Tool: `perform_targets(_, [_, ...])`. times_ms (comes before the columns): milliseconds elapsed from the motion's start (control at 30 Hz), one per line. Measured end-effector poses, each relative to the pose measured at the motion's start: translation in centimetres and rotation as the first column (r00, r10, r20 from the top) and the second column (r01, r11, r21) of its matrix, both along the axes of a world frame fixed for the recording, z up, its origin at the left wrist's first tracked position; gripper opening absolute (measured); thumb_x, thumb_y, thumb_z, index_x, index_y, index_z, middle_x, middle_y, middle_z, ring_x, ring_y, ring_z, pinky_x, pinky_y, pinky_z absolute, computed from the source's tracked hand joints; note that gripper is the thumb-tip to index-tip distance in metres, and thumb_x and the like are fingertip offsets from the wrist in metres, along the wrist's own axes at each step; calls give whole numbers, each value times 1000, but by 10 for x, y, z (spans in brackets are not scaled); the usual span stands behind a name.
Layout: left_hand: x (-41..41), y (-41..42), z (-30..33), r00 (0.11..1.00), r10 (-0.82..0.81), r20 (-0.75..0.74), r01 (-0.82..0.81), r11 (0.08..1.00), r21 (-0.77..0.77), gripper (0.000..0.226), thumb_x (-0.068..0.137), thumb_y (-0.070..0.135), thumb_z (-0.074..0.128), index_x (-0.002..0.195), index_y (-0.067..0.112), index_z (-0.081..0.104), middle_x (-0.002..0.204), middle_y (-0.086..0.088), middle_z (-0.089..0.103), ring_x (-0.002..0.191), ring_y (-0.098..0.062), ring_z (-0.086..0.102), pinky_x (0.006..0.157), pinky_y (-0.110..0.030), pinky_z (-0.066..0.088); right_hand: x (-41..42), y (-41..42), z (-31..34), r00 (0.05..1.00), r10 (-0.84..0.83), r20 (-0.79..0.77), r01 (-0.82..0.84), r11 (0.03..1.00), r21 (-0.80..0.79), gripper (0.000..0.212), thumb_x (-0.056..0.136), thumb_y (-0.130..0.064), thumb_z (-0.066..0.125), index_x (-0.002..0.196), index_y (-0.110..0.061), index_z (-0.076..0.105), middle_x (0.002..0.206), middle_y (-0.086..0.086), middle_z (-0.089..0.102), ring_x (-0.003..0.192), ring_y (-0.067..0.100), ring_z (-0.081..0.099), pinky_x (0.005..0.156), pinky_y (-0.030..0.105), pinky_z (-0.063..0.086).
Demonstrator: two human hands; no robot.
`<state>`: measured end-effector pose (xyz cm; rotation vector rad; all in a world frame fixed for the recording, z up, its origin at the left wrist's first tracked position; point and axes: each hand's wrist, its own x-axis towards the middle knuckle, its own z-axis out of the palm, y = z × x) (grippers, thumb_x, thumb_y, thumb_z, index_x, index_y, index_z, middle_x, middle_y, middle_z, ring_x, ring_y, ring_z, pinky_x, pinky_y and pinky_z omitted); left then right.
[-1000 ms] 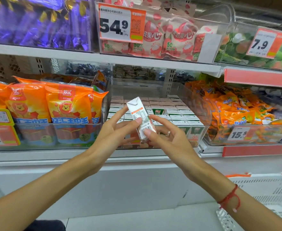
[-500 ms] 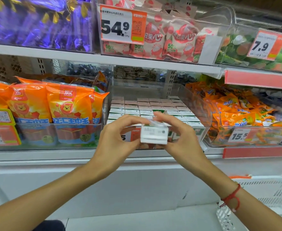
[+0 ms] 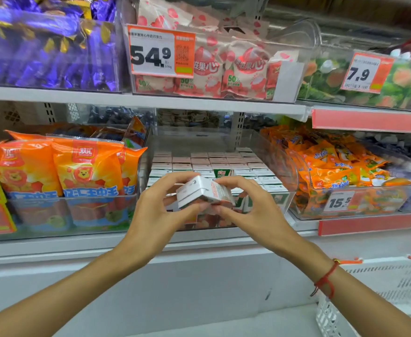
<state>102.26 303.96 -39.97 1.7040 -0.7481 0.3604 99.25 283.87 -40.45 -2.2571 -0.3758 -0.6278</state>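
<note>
- The small carton [image 3: 204, 194] lies on its side in mid-air, held between both hands just in front of the middle shelf, with one white end turned toward the camera and its printed side facing right.
- The left hand [image 3: 155, 215] grips the carton's left end, fingers curled over the top and thumb underneath.
- The right hand [image 3: 255, 212] pinches the right end in the same way, fingertips on top and thumb below; a red string bracelet [image 3: 326, 280] sits on that wrist.
- Right behind the hands is a clear bin [image 3: 290, 166] packed with rows of matching cartons [image 3: 211, 164] standing upright.
- To the left of the bin stand orange bags [image 3: 87, 166]; to the right is a heap of orange packets [image 3: 333, 166].
- A white basket [image 3: 381, 288] stands low at the right, well apart from the hands.
- Progress, as I judge it: the carton is out of the bin and is being looked over. What is left is setting it down, either back among the rows or into the basket; which one cannot be told from here.
</note>
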Motion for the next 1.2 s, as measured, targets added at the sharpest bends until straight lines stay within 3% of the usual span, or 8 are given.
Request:
perform_targets(67, [12,-8,5,999,47,-11,-48,996,-72,42,77,20,79,108,41,60,106,28,64,104,4,59,77,-10,50,12,-16,-7,992,-112,-66,109,993,-53,45,89,-36,66,132,-36,49,131,-21,52,124,1,43,101,16,34])
perform_targets(133, [29,-22,15,996,87,0,-86,987,-132,40,80,18,78,107,40,59,102,27,64,100,6,59,75,-8,49,21,-36,-16,949,-309,-63,284,924,-256,47,96,-39,54,141,-30,42,143,-10,47,135,11,36,110,28,29])
perform_targets(233, [60,-53,27,995,94,17,-91,987,-133,38,83,16,76,113,29,58,107,16,64,99,-2,62,81,-18,52,28,-52,-29,913,-407,31,374,804,-462,45,100,-45,42,140,-26,47,145,-7,48,137,14,35,111,27,19])
perform_targets(467, [105,-92,13,982,152,116,-173,964,201,40,82,17,76,119,23,62,113,4,66,103,-14,61,84,-28,50,30,-58,-35,924,-375,76,362,792,-492,44,100,-49,34,137,-30,49,143,-11,47,135,9,35,107,22,14])
perform_targets(633, [113,-89,36,953,109,282,-245,824,511,52,80,29,78,130,27,61,123,1,65,106,-25,61,87,-38,48,29,-58,-36,924,-373,84,362,780,-511,44,101,-47,35,138,-29,47,143,-11,47,135,9,33,107,23,14])
perform_targets(933, [146,-112,42,999,-18,36,-22,499,866,53,92,32,64,141,15,50,146,-3,49,134,-23,45,110,-38,37,27,-57,-34,928,-369,58,345,789,-508,43,101,-46,36,140,-30,45,145,-11,45,136,9,31,109,24,16])
perform_targets(1100, [145,-104,21,999,-23,-47,52,602,797,44,96,28,59,138,17,52,137,-7,57,123,-22,54,106,-38,42,30,-56,-34,923,-381,49,358,806,-471,44,101,-49,34,140,-32,45,146,-11,43,136,9,30,107,23,13])
perform_targets(1200, [145,-99,15,999,-25,23,-4,600,800,34,99,20,53,133,17,58,139,0,57,128,-18,50,109,-36,40,31,-56,-33,925,-376,55,357,810,-466,41,102,-45,31,139,-35,47,143,-8,47,134,11,34,105,26,15])
